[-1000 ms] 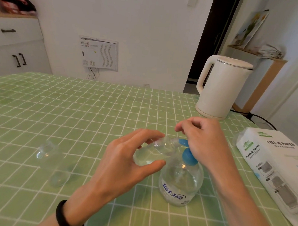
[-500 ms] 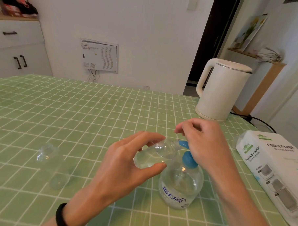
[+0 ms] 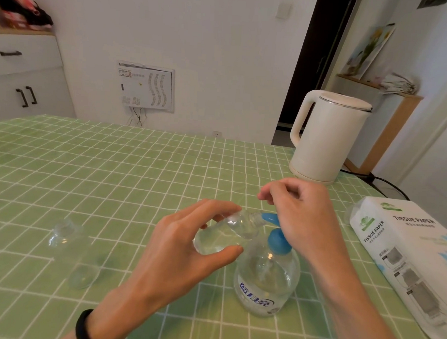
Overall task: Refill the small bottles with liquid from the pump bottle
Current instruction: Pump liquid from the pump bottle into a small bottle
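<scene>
Left hand (image 3: 188, 247) grips small bottle (image 3: 224, 233), tilted, mouth at the blue nozzle (image 3: 269, 217) of the standing pump bottle (image 3: 266, 281). Right hand (image 3: 299, 218) sits over the pump head, fingers curled; can't tell if gripping. Risk: mouth slips off the nozzle mid-pump, liquid spills on tablecloth (image 3: 140, 178). 2nd small bottle (image 3: 63, 234) waits left.

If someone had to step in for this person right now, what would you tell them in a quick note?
The left hand grips a small bottle, tilted, with its mouth at the blue spout.
The right hand sits over the head of the pump bottle, fingers curled; its grip is hidden.
A second small bottle is on the table to the left, apart from both hands.
Done: the held bottle seems partly filled.
Left: finish it, then fill the second one, which looks empty.
</scene>
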`<action>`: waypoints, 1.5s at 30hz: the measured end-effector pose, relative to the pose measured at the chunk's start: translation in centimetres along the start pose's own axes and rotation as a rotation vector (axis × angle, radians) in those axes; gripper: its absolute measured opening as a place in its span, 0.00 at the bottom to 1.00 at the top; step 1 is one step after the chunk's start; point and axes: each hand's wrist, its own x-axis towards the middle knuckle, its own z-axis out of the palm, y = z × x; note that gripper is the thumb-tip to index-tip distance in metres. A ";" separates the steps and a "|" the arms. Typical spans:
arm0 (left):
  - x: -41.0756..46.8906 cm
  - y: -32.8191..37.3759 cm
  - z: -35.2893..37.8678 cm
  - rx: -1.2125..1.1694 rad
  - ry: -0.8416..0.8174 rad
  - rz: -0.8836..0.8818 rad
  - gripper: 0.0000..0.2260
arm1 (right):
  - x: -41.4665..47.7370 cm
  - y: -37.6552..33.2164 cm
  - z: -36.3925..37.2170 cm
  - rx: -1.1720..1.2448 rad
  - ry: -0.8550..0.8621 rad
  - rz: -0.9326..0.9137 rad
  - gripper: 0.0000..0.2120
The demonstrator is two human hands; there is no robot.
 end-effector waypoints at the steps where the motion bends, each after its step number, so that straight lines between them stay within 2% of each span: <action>1: 0.0 -0.1 0.0 0.001 -0.001 0.000 0.21 | 0.1 0.0 0.1 -0.006 -0.011 0.013 0.15; 7: -0.1 -0.3 -0.1 0.026 -0.029 -0.006 0.22 | 0.0 0.1 0.3 -0.012 -0.066 0.113 0.15; 14: 0.0 -0.2 -0.1 0.005 -0.013 0.009 0.21 | -0.1 -0.1 -0.1 -0.010 0.020 0.022 0.14; 23: 0.0 -0.1 0.0 0.014 -0.036 -0.009 0.21 | 0.2 0.1 0.2 0.001 -0.088 0.129 0.14; 31: 0.0 0.1 0.0 -0.002 -0.026 -0.004 0.21 | -0.1 0.0 -0.1 -0.001 0.021 0.037 0.14; 40: 0.0 0.1 0.0 0.001 -0.033 -0.011 0.21 | 0.0 0.1 0.2 -0.020 -0.072 0.106 0.14; 45: -0.1 0.2 0.2 -0.016 -0.022 -0.006 0.21 | -0.1 0.0 0.0 -0.013 -0.008 0.047 0.15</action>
